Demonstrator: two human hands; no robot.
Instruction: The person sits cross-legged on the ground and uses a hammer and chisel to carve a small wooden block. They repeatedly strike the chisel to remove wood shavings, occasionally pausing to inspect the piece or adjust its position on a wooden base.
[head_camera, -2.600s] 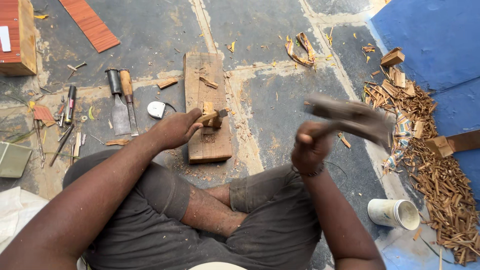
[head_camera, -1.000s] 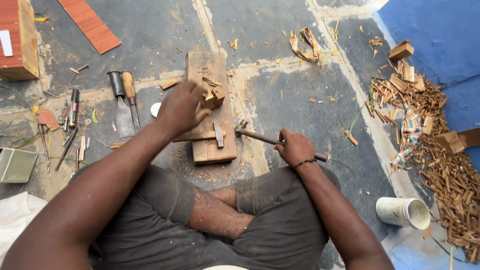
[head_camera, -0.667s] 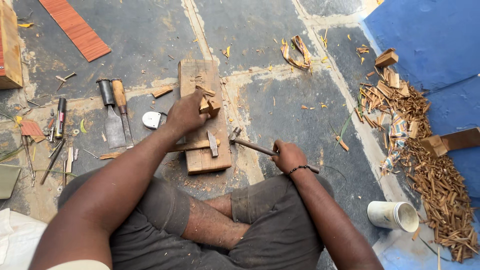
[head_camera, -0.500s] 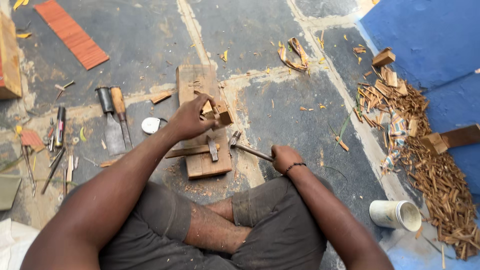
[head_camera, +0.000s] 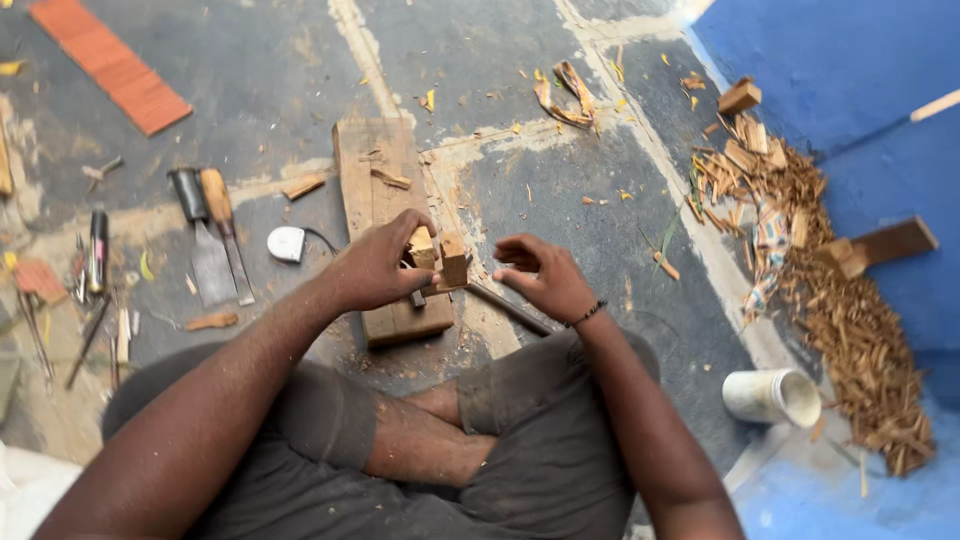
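Pale wood, cut into a small notched block (head_camera: 437, 255), stands on the near end of a thick plank (head_camera: 380, 215) that lies flat on the grey concrete floor (head_camera: 250, 90). The left hand (head_camera: 378, 268) is clamped on the block from its left side, fingers curled over the top and thumb low against it. The right hand (head_camera: 540, 278) sits just to the right of the block, apart from it, with its fingers loosely spread and holding nothing. Under that hand a dark metal rod (head_camera: 505, 306) lies on the floor, running from the plank's near corner out towards the wrist; whether the hand touches it cannot be told.

Left of the plank, a white tape measure (head_camera: 287, 243) rests near two wooden-handled chisels (head_camera: 212, 235) laid side by side. Farther left, several small tools (head_camera: 90, 290) are scattered. An orange ribbed strip (head_camera: 108, 65) lies at the far left. To the right, well apart from the hands, a heap of wood shavings and offcuts (head_camera: 830, 310) borders a blue surface (head_camera: 850, 70), and a white cup (head_camera: 772, 397) lies tipped on its side.
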